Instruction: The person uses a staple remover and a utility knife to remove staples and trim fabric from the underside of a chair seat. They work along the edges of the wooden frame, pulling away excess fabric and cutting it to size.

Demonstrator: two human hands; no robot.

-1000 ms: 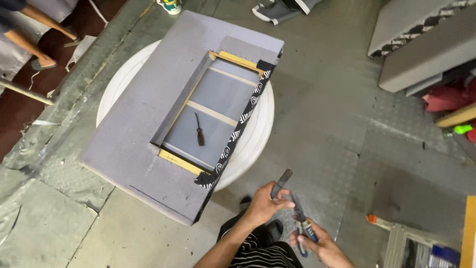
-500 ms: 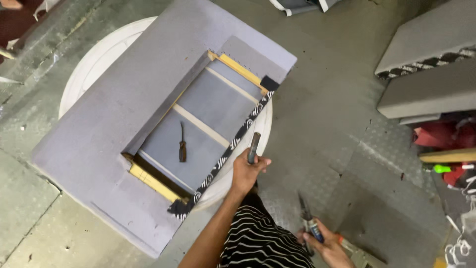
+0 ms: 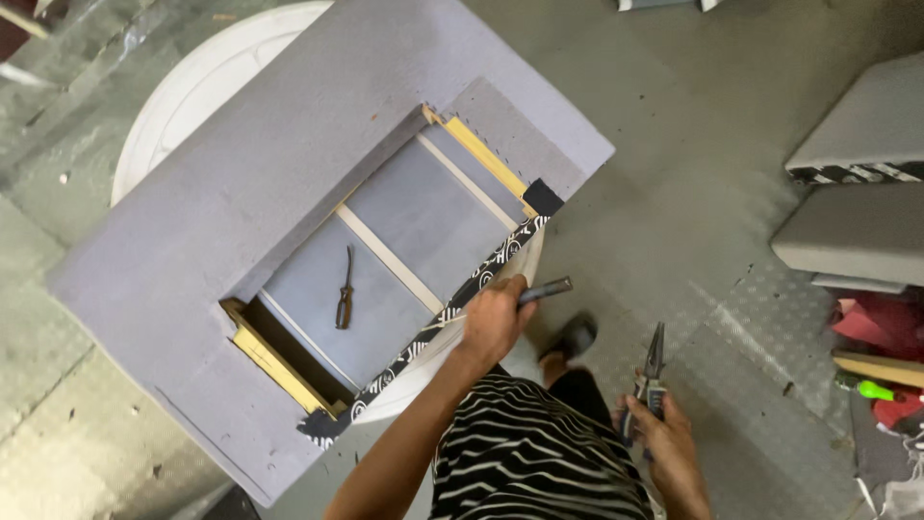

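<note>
Dark-handled tool (image 3: 544,290) clenched in our left hand (image 3: 493,323), handle pointing right, tip toward the patterned frame edge (image 3: 452,310). Pliers (image 3: 652,371) gripped in our right hand (image 3: 664,448), lower right, jaws pointing up.

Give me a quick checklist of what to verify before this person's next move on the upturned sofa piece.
1. Left hand has a firm grip on the dark-handled tool, held at the patterned black-and-white edge strip: ok.
2. Right hand holds the pliers, tips pointing away from the body: ok.
3. Grey upholstered frame rests flat on the round white table: ok.
4. Screwdriver lies loose inside the frame, apart from both hands: ok.
5. Tool tip seated under the strip: cannot tell.
</note>
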